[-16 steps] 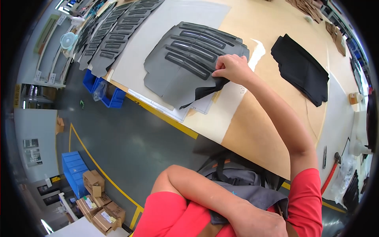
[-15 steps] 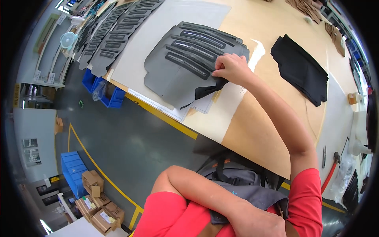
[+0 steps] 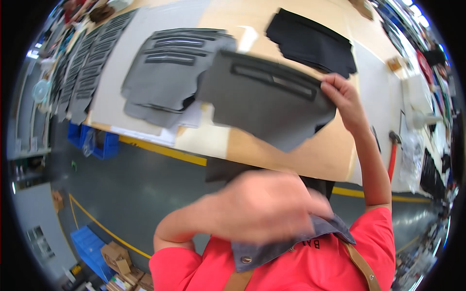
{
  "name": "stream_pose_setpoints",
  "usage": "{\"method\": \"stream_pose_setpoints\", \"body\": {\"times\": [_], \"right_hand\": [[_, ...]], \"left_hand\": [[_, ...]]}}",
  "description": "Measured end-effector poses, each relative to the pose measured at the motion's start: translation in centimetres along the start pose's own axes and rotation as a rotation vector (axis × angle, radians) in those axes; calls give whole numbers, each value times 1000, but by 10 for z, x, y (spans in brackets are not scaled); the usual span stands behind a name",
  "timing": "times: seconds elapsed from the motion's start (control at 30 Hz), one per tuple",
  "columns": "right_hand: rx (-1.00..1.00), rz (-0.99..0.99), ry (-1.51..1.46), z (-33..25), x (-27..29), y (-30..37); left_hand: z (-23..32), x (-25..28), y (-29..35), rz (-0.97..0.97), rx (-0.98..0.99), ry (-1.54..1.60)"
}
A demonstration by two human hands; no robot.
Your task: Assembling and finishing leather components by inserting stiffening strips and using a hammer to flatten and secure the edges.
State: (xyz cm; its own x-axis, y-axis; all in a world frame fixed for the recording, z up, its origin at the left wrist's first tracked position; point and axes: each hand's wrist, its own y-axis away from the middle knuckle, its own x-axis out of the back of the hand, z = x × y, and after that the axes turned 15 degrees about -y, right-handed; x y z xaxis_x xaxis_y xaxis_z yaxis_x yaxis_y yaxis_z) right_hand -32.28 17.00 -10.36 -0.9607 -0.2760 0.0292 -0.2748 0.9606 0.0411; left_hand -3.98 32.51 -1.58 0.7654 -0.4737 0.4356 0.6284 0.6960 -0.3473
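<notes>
My right hand [image 3: 341, 95] pinches the right edge of a grey fabric panel [image 3: 262, 116] between thumb and fingers. The panel has one long dark-framed slot along its top and hangs over the table. To its left lies a stack of similar grey panels [image 3: 162, 85] with slots, its right side partly covered by the held one. Behind it, on the far side, rests a pile of black panels [image 3: 310, 41]. My left hand [image 3: 272, 203] is raised in front of my chest above the apron [image 3: 286, 242]; motion smears its fingers.
More slotted grey pieces [image 3: 99, 63] lie in rows at the table's far left. Blue bins [image 3: 99, 143] sit under that edge. On the right are a red-handled hammer [image 3: 392, 155], a clear plastic bag [image 3: 411, 162] and a white bottle [image 3: 417, 92]. Cartons [image 3: 115, 257] stand on the floor.
My right hand has lifted a grey panel off the stack and moved it right. My left hand has risen from my lower chest. The view has swung to the right.
</notes>
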Motion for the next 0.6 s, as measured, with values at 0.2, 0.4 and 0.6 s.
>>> {"method": "stream_pose_setpoints", "body": {"times": [0.2,0.4,0.6], "right_hand": [[-218,79,340,28,66,83],[-288,-125,432,8,17,27],[4,-196,375,35,-30,-11]], "left_hand": [[-140,-35,6,154,198,-885],[-146,-43,-6,20,225,-986],[-152,-40,-19,-3,237,-1021]]}}
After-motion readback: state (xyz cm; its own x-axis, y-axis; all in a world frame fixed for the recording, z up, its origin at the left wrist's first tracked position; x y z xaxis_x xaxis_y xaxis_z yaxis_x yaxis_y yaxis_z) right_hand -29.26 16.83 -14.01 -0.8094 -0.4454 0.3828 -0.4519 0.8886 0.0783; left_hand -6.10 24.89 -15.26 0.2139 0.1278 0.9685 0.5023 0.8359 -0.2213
